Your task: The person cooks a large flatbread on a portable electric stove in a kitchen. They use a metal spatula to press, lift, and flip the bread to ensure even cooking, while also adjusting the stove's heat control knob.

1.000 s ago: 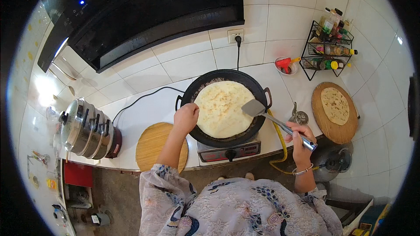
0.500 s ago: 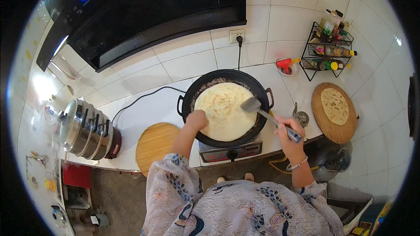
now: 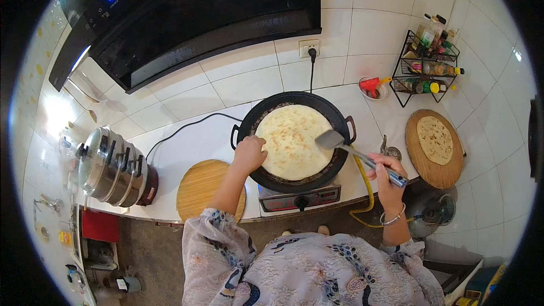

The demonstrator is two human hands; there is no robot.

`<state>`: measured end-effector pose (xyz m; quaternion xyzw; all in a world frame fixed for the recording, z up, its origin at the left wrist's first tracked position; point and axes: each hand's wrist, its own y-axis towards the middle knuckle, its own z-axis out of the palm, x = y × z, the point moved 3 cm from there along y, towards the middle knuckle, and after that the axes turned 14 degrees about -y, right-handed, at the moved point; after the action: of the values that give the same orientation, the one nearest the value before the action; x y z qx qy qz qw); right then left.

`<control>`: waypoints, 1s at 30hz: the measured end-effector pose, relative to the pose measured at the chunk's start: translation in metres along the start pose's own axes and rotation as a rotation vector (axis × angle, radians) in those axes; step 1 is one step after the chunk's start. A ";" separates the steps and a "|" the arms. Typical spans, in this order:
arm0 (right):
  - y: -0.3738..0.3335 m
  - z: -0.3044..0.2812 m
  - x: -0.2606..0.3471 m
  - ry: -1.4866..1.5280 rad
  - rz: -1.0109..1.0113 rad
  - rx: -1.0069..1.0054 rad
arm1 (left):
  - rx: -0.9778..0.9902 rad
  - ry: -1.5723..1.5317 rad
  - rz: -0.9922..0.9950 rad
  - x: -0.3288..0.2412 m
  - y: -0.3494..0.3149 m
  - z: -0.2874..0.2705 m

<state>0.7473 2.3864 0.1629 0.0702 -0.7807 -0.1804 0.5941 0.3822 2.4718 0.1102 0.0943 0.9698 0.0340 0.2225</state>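
Head view, left hand [image 3: 249,154] touching pale flatbread [image 3: 294,143] (grip unclear), right hand [image 3: 387,178] gripping spatula [image 3: 330,139], bottle labels [image 3: 428,37] illegible

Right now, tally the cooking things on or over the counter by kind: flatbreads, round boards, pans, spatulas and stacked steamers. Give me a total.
Flatbreads: 2
Round boards: 2
Pan: 1
Spatula: 1
Stacked steamer: 1
Total: 7

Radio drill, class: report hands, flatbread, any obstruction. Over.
Left hand at left edge of flatbread, grip unclear. Right hand gripping spatula. Flatbread in pan, browned in patches. Spatula blocking view of flatbread's right edge.
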 end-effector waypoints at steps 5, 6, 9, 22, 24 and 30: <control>-0.016 -0.011 0.044 -0.044 0.077 0.105 | 0.024 0.206 -0.142 0.030 0.035 0.025; -0.020 -0.014 0.045 -0.048 0.062 0.108 | 0.033 0.179 -0.171 0.026 0.041 0.027; -0.024 -0.016 0.050 -0.046 0.031 0.117 | -0.073 0.045 -0.173 0.027 0.051 0.028; -0.030 -0.017 0.037 0.058 -0.024 0.004 | -0.126 -0.163 -0.146 0.034 0.056 -0.006; -0.030 -0.018 0.037 0.066 -0.043 -0.001 | -0.164 -0.058 -0.103 0.027 0.055 -0.007; -0.026 -0.014 0.039 0.029 0.025 0.034 | -0.228 0.225 0.114 0.019 0.055 0.016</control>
<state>0.7472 2.3469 0.1913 0.0731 -0.7758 -0.1587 0.6062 0.3814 2.5303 0.0932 0.1187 0.9715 0.1666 0.1193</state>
